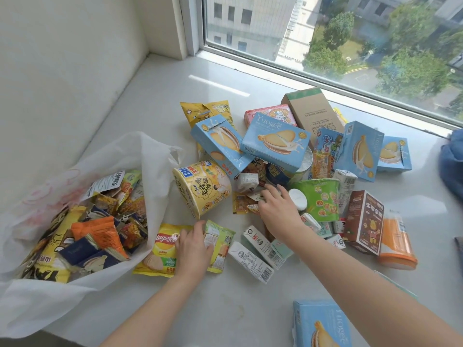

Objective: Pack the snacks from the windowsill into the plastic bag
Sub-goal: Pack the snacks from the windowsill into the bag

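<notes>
I am looking down at a pale windowsill [155,101] heaped with snacks, with a white plastic bag [140,156] lying on its side at my left, its mouth gaping toward the pile and already part full of wrapped packets. My left hand [194,249] rests palm down across two flat packets just outside the bag's mouth, a yellow Lay's crisp bag [159,249] and a pale green packet [220,240]; the fingers curl over the green packet's top edge, so I judge it is gripping that one. My right hand [278,209] reaches into the middle of the heap, fingers bent around small wrapped sachets [246,182] beside a yellow noodle tub [203,187] and a green cup [323,199]; whether it has really closed on anything, I cannot tell. Beyond lie blue biscuit boxes [275,141], a brown carton [313,112], small white milk cartons [253,261] and an orange tub [397,242]. To do this step well, I think I should slide the flat packets straight into the bag's open mouth without lifting them high, since the opening is slack and could fold shut. Small loose sachets are best gathered in one handful. The heavy tubs and boxes probably ought to go in low, so they do not crush the crisps.
</notes>
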